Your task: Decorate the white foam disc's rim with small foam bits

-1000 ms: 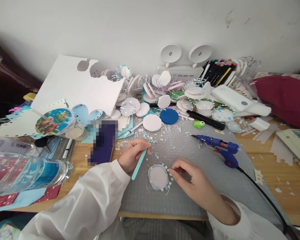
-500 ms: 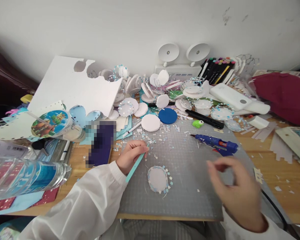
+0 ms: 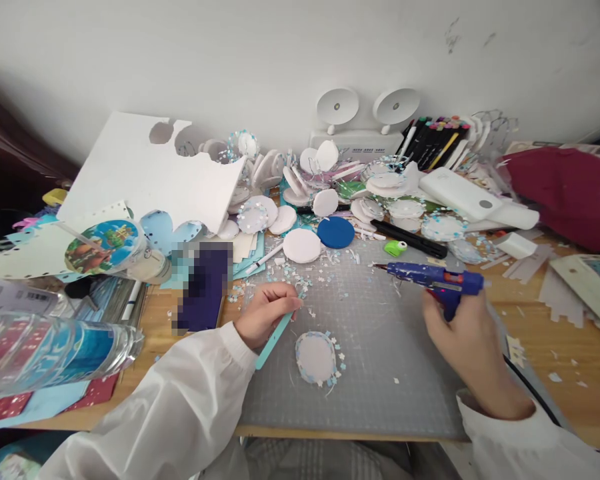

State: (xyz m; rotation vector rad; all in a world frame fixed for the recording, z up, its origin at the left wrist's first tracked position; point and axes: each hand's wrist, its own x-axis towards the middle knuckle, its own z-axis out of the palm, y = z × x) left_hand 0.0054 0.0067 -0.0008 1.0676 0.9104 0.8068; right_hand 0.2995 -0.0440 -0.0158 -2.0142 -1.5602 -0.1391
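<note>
My left hand (image 3: 269, 313) pinches turquoise tweezers (image 3: 275, 340) above the grey cutting mat (image 3: 375, 393); whether anything tiny sits in their tips I cannot make out. On the right, my right hand (image 3: 463, 347) is closed around the handle of a blue hot glue gun (image 3: 430, 275), whose nozzle points left. Between the hands lies a round white disc (image 3: 316, 358) edged with pale blue and white paper flowers, several of them loose along its right side. More tiny paper flowers (image 3: 320, 277) are scattered beyond my left hand.
Behind the mat stand heaped white foam discs (image 3: 303, 245), a blue disc (image 3: 335, 232), a green punch (image 3: 395, 248) and a black cutter (image 3: 409, 238). A water bottle (image 3: 55, 353), a cup (image 3: 115, 247) and a phone (image 3: 207, 287) occupy the left. The glue gun's cord (image 3: 533, 390) runs right.
My right hand has moved to the glue gun and closed on its handle; the gun is now turned slightly and shifted. My left hand with the tweezers has barely moved.
</note>
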